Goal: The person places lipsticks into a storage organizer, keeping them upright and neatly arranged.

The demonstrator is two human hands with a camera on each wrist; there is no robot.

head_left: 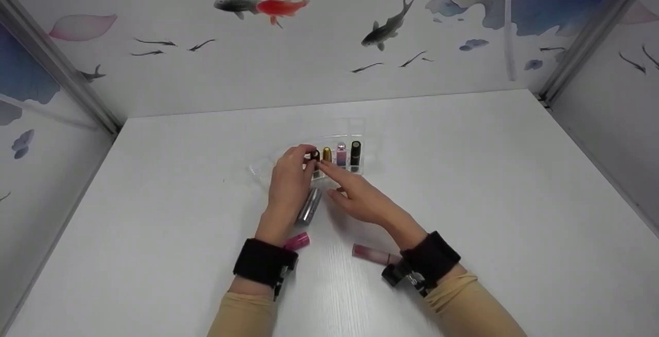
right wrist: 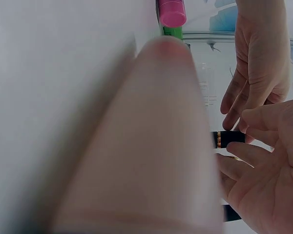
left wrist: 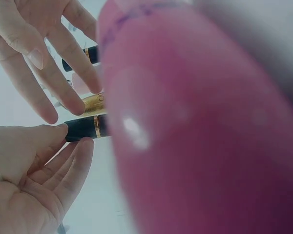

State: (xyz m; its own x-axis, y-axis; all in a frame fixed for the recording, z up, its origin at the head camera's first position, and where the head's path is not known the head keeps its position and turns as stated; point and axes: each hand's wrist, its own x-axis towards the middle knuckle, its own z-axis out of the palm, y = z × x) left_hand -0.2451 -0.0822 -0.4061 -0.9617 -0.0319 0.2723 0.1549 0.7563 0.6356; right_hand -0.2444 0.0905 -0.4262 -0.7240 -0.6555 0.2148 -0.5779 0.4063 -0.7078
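My left hand (head_left: 291,178) pinches the dark end of a black lipstick tube (left wrist: 82,128) with a gold band, between thumb and fingers. The tube stands in a clear plastic organizer (head_left: 363,171), at the left of a row. Beside it in the row are a gold lipstick tube (head_left: 327,154), a pink-and-blue tube (head_left: 341,155) and another black tube (head_left: 356,153). My right hand (head_left: 363,197) is held with fingers extended, its index fingertip right at the pinched tube. Part of the organizer is hidden behind my left hand.
A silver tube (head_left: 309,207) lies near my left wrist, with a magenta tube (head_left: 297,241) below it. By my right wrist lies a pale pink lip gloss tube (head_left: 371,254). Printed panels (head_left: 329,69) enclose the white table (head_left: 489,188) at the back and sides.
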